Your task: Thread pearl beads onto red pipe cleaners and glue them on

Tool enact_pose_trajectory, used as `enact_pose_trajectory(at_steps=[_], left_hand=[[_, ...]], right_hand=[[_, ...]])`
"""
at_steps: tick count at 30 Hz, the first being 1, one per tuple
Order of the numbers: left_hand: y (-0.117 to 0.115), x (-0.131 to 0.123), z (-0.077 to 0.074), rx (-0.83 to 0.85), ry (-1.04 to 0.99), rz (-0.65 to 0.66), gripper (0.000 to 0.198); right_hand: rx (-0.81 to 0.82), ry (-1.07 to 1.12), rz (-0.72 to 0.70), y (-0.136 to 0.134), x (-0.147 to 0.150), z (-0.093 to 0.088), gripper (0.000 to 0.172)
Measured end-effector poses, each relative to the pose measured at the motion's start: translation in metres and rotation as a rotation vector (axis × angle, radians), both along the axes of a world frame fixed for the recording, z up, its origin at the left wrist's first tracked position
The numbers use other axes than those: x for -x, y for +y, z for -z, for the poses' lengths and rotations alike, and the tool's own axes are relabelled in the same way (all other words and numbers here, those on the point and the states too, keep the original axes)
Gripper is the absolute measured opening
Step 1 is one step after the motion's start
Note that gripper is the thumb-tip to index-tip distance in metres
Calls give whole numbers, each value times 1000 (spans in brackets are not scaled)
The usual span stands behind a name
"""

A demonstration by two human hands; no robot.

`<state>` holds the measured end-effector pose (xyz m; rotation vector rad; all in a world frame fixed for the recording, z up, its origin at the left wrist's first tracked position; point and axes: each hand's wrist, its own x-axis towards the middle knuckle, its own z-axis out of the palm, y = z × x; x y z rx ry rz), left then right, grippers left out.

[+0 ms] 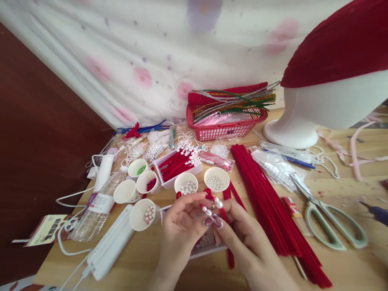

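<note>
My left hand [183,226] and my right hand [247,236] meet above the front of the table, thumbs side by side. Their fingertips pinch a small piece of white pearl beads [218,203] with red fuzzy stem parts. How the beads are fixed to it is too small to make out. Just behind the fingers stand a paper cup of large white beads [186,182] and a cup of smaller white beads [216,178]. Under my hands, a pale tray [203,254] holding beads is mostly hidden.
Red chenille stems [263,202] lie right of my hands, then scissors [329,220]. A red basket [227,131] and a white mannequin head [303,109] stand behind. On the left are a power strip [110,242], bottle [98,206] and cup of pink beads [140,215].
</note>
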<state>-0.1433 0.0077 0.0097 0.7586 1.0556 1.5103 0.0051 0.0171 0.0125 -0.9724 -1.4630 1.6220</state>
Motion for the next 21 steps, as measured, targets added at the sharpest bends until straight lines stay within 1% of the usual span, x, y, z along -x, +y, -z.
enact_pose_trajectory(at_steps=[2,4,7,12,15,17,19,21], left_hand=[[-1,1,-2,30,9,6,24],[-1,1,-2,42,13,3,19],[-1,1,0,33,-16,11,15],[-2,2,2,12,-45,7,15],[-2,3,-2,23,-107,21,20],[0,2,-6,56,-171,56,24],[1,-1,-9,86,-234,76,22],[3,-5,-11,104,-280,63,18]], right_hand=[[4,14,-5,0,1,2,21],[16,25,5,-1,1,3,22],[41,52,25,-2,1,2,25],[35,82,42,-4,1,-1,27],[33,97,41,-4,2,-2,27],[36,104,52,-4,2,-2,27],[40,106,62,-4,3,-2,26],[33,91,69,-3,4,-3,25]])
